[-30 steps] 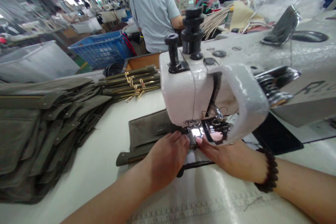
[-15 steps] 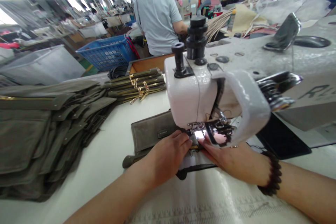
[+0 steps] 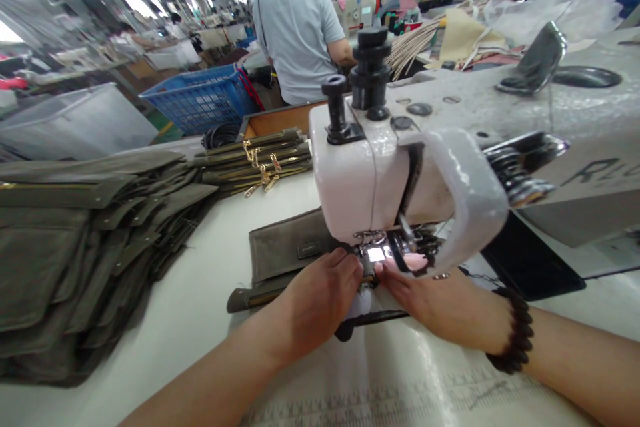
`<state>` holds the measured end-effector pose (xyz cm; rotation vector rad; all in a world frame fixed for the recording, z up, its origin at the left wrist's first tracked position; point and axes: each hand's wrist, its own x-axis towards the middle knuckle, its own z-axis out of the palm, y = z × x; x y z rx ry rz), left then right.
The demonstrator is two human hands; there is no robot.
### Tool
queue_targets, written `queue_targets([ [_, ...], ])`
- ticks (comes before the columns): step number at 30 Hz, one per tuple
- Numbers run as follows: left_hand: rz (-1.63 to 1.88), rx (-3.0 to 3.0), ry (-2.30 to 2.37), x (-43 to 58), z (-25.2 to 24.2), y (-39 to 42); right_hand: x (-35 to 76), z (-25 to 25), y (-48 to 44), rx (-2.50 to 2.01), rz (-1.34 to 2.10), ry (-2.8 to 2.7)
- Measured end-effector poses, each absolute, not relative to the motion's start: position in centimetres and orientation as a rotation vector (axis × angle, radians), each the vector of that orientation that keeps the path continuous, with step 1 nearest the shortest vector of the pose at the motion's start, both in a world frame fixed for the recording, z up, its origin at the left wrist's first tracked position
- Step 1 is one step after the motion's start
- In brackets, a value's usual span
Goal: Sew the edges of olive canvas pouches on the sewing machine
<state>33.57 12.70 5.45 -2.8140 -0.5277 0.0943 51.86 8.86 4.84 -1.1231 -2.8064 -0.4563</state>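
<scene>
Beside the needle area of the white sewing machine [image 3: 345, 180], my left hand [image 3: 325, 293] is closed, fingertips pressing on an olive zipper strip [image 3: 250, 298]. The strip's loose end sticks out left of the hand. Just behind it lies an olive fabric panel [image 3: 275, 250] with a small dark label [image 3: 309, 250], its right part hidden under the machine head. From the right, my right hand [image 3: 435, 300] reaches under the machine's curved guard, its fingers together on the work; some are hidden by the guard. Zipper teeth show between both hands.
Olive fabric pieces [image 3: 100, 247] are stacked on the left of the table. Behind them lie bundled zipper strips [image 3: 265, 153] with gold pulls. A blue basket [image 3: 200, 100] and a person [image 3: 303, 33] are beyond. A dark flat panel [image 3: 533, 257] lies right.
The view has shifted slightly left across the scene. Both hands keep nearly the same place at the machine, and a metal lever near the needle has changed position.
</scene>
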Motion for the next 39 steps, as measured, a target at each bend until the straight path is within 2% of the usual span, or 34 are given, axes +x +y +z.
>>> queue_targets([
  [5,0.074,-2.757,-0.467,33.6,5.4,13.0,52.0,4.5,9.1,-1.248,-0.38,-2.799],
  [39,0.033,-2.714,-0.431,33.4,4.7,13.8,52.3,4.0,9.8,-1.188,-0.415,-2.666],
])
